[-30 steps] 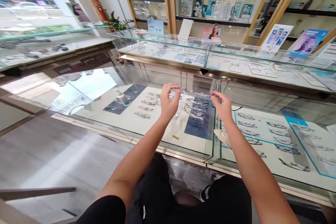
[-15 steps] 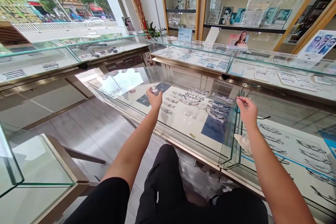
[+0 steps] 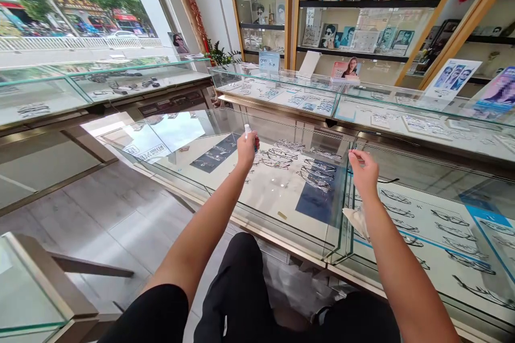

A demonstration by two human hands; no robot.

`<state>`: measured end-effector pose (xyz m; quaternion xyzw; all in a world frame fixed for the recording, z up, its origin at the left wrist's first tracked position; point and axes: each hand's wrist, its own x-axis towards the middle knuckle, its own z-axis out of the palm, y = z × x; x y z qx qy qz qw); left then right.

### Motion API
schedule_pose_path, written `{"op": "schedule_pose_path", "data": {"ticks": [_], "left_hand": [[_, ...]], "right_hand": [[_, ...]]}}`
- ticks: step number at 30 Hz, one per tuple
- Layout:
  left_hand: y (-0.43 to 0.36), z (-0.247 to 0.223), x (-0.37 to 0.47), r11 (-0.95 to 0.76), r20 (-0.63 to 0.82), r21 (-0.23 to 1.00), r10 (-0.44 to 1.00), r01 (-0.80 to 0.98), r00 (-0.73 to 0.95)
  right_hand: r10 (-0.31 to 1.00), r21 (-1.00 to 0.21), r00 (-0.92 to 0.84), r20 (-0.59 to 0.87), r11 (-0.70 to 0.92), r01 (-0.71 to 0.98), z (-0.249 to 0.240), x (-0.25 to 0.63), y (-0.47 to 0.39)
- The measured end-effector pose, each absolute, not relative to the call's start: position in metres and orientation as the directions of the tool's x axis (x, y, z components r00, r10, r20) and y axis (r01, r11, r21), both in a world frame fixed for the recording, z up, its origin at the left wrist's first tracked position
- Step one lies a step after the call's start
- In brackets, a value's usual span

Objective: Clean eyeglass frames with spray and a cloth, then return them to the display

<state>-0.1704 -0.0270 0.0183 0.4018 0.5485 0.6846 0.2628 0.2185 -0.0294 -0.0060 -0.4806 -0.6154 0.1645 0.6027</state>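
My left hand (image 3: 245, 151) is closed around a small bottle with a white top (image 3: 247, 129), held upright above the glass display case (image 3: 265, 204). To its right, my right hand (image 3: 363, 170) pinches a dark, thin pair of eyeglasses (image 3: 391, 180); one temple sticks out beyond the hand, and the lenses are mostly hidden or too fine to make out. A pale cloth (image 3: 355, 221) shows below that hand, beside the wrist; whether the fingers hold it I cannot tell. The hands are apart.
Rows of eyeglasses (image 3: 317, 172) lie inside the case under the glass. More frames fill the right-hand case (image 3: 454, 233). Further glass counters (image 3: 277, 88) run along the back and the window. A glass-topped table (image 3: 34, 278) stands at lower left.
My left hand has moved right, towards the right hand, and turned so the bottle's white top points up. The right hand keeps its pinch on the eyeglasses. The view has shifted right.
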Motion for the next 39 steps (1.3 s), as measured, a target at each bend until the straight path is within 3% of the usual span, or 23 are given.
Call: {"op": "schedule_pose_path", "data": {"ticks": [2, 5, 9, 13, 25, 39], "left_hand": [[-0.017, 0.036, -0.13, -0.295, 0.235, 0.942, 0.92, -0.158, -0.314], [-0.008, 0.058, -0.072, -0.156, 0.185, 0.917, 0.982, -0.367, 0.047], [-0.002, 0.062, -0.018, 0.061, 0.16, 0.886, 0.89, -0.459, 0.427], [-0.004, 0.042, 0.005, 0.206, 0.133, 0.876, 0.766, -0.437, 0.629], [-0.013, 0.027, 0.002, 0.267, 0.111, 0.863, 0.729, -0.429, 0.676], [-0.005, 0.02, 0.009, 0.023, 0.214, 0.895, 0.854, -0.446, 0.475]], "right_hand": [[0.791, -0.785, 0.19, 0.581, 0.483, 0.389, -0.004, 0.22, -0.031], [0.789, -0.789, 0.194, 0.583, 0.492, 0.369, -0.002, 0.223, -0.03], [0.811, -0.809, 0.183, 0.556, 0.477, 0.344, 0.001, 0.226, -0.027], [0.835, -0.817, 0.13, 0.534, 0.471, 0.334, 0.003, 0.223, -0.027], [0.914, -0.897, 0.025, 0.406, 0.393, 0.203, 0.011, 0.206, -0.037], [0.953, -0.941, 0.001, 0.304, 0.3, 0.156, 0.014, 0.207, -0.04]]}}
